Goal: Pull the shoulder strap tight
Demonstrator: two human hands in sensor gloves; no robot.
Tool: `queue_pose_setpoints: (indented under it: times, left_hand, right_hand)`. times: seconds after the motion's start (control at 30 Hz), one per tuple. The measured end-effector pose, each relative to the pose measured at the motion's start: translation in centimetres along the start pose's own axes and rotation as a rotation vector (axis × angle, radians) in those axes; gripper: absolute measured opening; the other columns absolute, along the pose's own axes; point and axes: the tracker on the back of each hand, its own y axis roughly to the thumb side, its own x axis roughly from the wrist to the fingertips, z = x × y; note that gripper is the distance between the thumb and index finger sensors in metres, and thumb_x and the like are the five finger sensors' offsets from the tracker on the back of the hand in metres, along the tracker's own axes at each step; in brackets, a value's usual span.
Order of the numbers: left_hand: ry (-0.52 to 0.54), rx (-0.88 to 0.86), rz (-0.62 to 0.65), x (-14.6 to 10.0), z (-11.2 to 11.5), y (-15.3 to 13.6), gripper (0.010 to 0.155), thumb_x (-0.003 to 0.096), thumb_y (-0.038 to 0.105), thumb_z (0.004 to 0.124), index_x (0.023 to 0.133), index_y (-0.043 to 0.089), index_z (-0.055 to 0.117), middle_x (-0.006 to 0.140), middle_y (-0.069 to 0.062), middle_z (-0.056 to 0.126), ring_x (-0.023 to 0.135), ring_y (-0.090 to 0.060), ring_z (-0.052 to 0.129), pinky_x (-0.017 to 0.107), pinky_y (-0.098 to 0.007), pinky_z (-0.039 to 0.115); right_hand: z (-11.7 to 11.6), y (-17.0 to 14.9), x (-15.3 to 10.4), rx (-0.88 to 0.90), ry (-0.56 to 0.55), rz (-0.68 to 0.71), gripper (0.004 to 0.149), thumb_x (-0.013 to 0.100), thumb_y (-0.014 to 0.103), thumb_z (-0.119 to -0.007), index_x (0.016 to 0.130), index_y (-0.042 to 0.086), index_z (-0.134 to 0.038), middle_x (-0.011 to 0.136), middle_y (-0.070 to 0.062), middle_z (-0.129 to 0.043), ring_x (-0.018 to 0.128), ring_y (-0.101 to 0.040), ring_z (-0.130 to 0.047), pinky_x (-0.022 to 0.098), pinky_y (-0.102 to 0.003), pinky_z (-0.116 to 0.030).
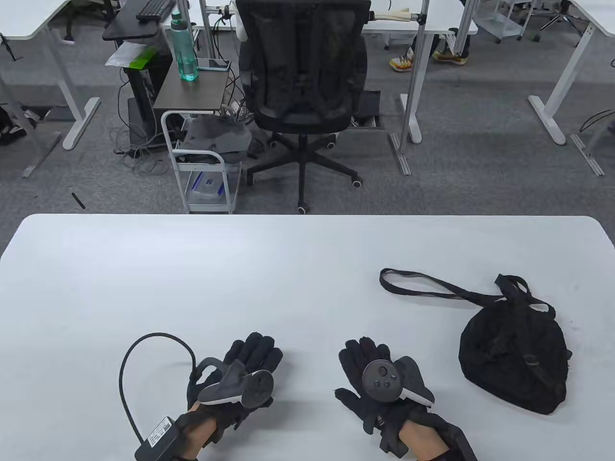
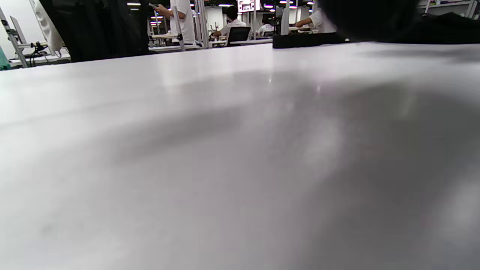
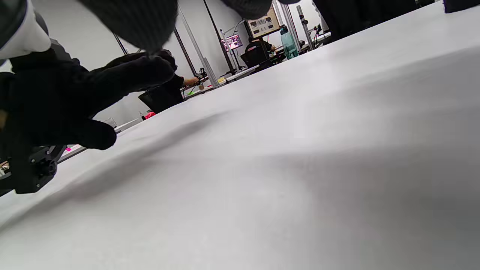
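– So, where are the hands?
– Both lie flat on the white rectangular worktop (image 1: 192, 269), near its front edge. The left hand (image 1: 240, 372) in its black sensor glove is palm down, fingers straight and close together, holding nothing. The right hand (image 1: 372, 379) is the same, fingers straight and slightly spread, thumb out to the side, nothing in it.
– And the bag?
– The small black fabric backpack (image 1: 514, 362) lies on the worktop to the right of the right hand, apart from it. Its long thin black shoulder strap (image 1: 423, 283) runs out from the bag's top toward the left, looping flat on the surface beyond the right hand. Neither hand touches it.
– Wrist views?
– The left wrist view shows mostly bare worktop, with dark blurred shapes at the far edge; can't tell what they are. The right wrist view shows the gloved left hand (image 3: 75, 101) resting on the surface.
– Anything else?
– A black mesh office chair (image 1: 302, 81) behind the worktop, and a green water bottle (image 1: 184, 48) on a side stand.
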Motion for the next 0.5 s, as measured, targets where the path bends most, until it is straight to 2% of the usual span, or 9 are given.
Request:
queue_pose_setpoints:
  times: [0.5]
  left_hand:
    - [-0.007,-0.014,-0.013,-0.05,-0.17,-0.62,0.093,0.0362,0.056,0.069,0.105,0.027,0.015,0.118,-0.009,0.007,0.109,-0.038,0.013,0.079,-0.058,0.029]
  right_hand:
    - [0.41,-0.66,-0.16,0.023,-0.012,-0.027,0.081,0.046,0.051,-0.065,0.105,0.001,-0.039,0.108,-0.025,-0.028,0.094,-0.052,-0.018,0.061,-0.06,-0.013]
